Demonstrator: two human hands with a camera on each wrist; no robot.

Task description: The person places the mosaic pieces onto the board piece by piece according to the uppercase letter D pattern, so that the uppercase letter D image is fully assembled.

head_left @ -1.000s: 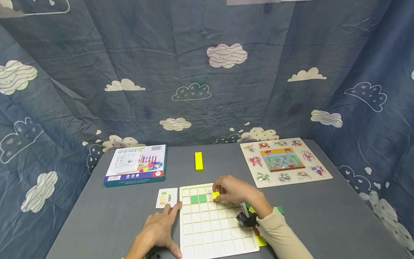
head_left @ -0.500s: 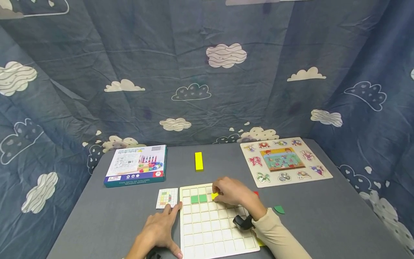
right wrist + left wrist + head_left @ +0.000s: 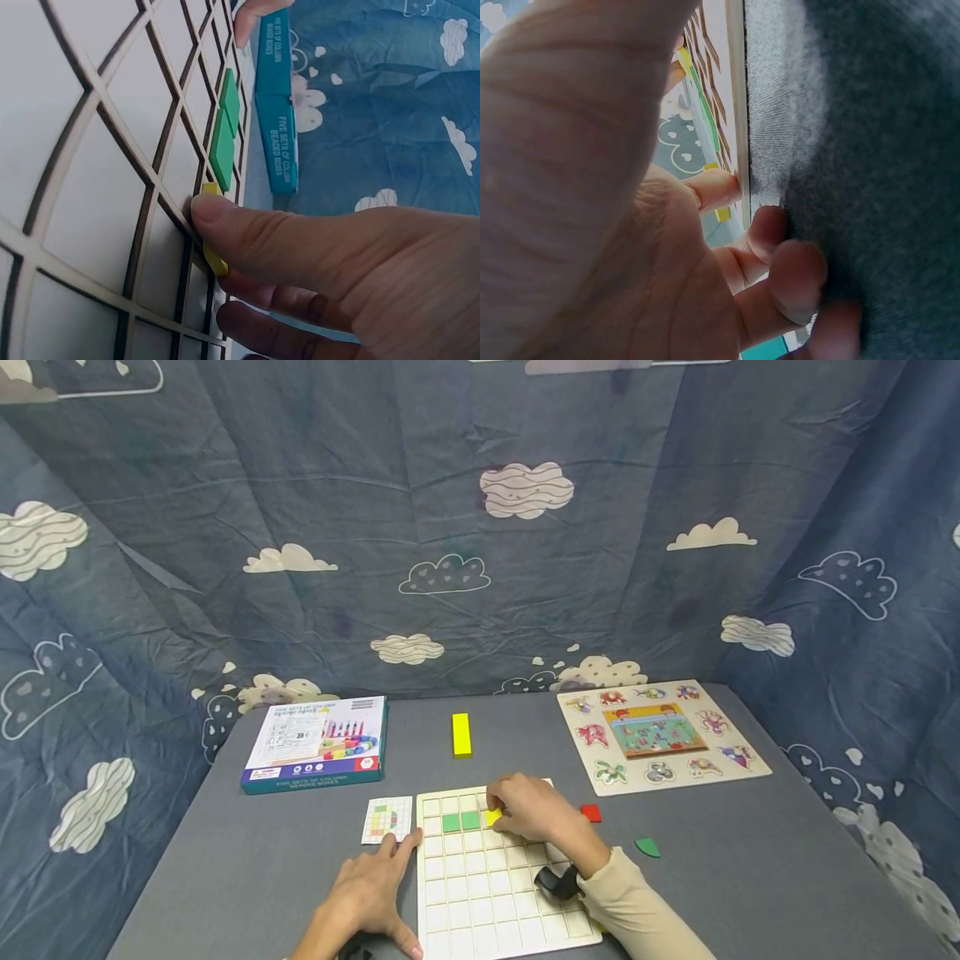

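A wooden grid board with pale square cells lies on the table, two green square tiles side by side in its second row from the back. Just right of them my right hand pinches a yellow tile between thumb and fingers. The right wrist view shows that yellow tile partly behind the thumb, in line with the green tiles and slightly tilted at the grid lines. My left hand rests by the board's left edge, thumb and a fingertip touching it, the fingers loosely extended.
A pattern card lies left of the board. Behind stand a teal-sided game box, a yellow block and an animal puzzle board. A red tile and a green quarter-round piece lie right of the board.
My right hand has shifted slightly left with the yellow tile, bringing it closer to the green tiles and lower. The red tile has come into sight. My left hand has stayed put.
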